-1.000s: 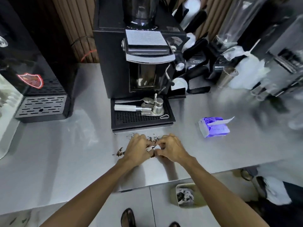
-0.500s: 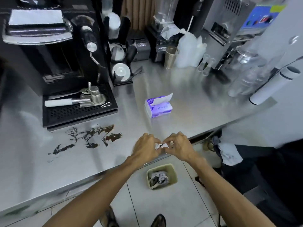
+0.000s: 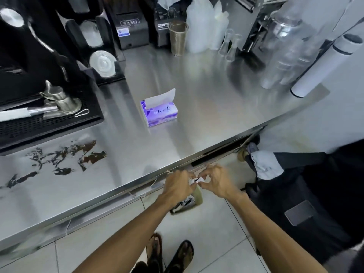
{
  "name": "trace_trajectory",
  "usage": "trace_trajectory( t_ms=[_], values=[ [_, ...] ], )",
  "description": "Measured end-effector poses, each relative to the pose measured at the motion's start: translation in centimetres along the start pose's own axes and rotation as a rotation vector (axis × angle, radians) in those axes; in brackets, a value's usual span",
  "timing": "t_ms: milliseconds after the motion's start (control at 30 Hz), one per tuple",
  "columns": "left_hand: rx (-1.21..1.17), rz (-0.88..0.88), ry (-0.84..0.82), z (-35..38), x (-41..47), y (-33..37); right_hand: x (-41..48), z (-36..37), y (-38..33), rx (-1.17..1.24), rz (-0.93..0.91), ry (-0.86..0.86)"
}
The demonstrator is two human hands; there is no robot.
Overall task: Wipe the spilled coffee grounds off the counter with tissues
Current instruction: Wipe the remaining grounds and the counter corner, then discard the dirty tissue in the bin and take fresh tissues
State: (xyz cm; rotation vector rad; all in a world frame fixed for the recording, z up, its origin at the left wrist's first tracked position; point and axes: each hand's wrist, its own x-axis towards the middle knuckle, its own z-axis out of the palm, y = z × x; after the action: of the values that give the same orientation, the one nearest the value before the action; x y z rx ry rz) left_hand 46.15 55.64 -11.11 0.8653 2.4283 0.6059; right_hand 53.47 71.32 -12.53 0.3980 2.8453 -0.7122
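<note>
A small crumpled white tissue (image 3: 196, 180) with dark grounds on it is pinched between my left hand (image 3: 178, 185) and my right hand (image 3: 217, 181). Both hands are off the counter's front edge, above a small greenish bin (image 3: 199, 198) on the floor that holds used tissue. Brown-black coffee grounds (image 3: 59, 156) are smeared on the steel counter (image 3: 197, 119) at the left, in front of the black drip tray (image 3: 49, 125). A purple tissue box (image 3: 159, 113) with one sheet sticking up stands mid-counter.
The black coffee machine (image 3: 29, 56) with a portafilter on its tray fills the left. A metal cup (image 3: 178, 39), plastic jugs, glasses and a white tube (image 3: 323, 69) line the back and right. A dark bag (image 3: 315, 194) sits on the floor at right.
Both hands carried the soiled tissue from the spill, right along the counter and past its front edge, to above the bin. The view swung right with them.
</note>
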Motion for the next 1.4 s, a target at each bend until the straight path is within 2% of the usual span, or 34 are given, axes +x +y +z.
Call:
trace_trajectory(
  t_ms=[200, 333, 467, 600, 767, 867, 933, 1033, 1200, 1400],
  values=[
    [-0.019, -0.031, -0.064, 9.2, 5.0, -6.5, 3.6, 10.4, 5.4, 0.046, 0.067, -0.083],
    [0.018, -0.036, -0.064, 18.6, 8.8, -13.3, 6.7, 21.5, 10.2, 0.152, 0.143, -0.088],
    [0.065, -0.069, -0.133, 29.2, 11.8, -21.0, 8.4, 32.5, 14.1, 0.277, 0.217, -0.14],
    [0.06, -0.1, -0.181, 34.2, 13.2, -23.9, 9.7, 39.6, 17.1, 0.153, 0.302, -0.158],
    [0.112, -0.15, -0.219, 37.0, 13.8, -25.5, 10.2, 42.8, 18.9, 0.064, 0.396, -0.227],
    [0.121, -0.163, -0.243, 36.2, 13.2, -25.1, 9.6, 42.6, 19.1, 0.047, 0.419, -0.256],
    [0.139, -0.168, -0.245, 34.8, 12.6, -24.5, 8.6, 40.7, 18.2, -0.046, 0.335, -0.269],
    [0.15, -0.152, -0.274, 30.5, 10.5, -21.8, 7.2, 36.9, 15.5, 0.059, 0.3, -0.241],
    [0.165, -0.147, -0.231, 20.6, 6.5, -14.8, 4.3, 27.1, 9.7, 0.099, 0.395, -0.206],
    [0.219, -0.097, -0.209, 8.0, 3.0, -6.0, 1.9, 11.4, 1.8, 0.099, 0.296, -0.182]
  ],
)
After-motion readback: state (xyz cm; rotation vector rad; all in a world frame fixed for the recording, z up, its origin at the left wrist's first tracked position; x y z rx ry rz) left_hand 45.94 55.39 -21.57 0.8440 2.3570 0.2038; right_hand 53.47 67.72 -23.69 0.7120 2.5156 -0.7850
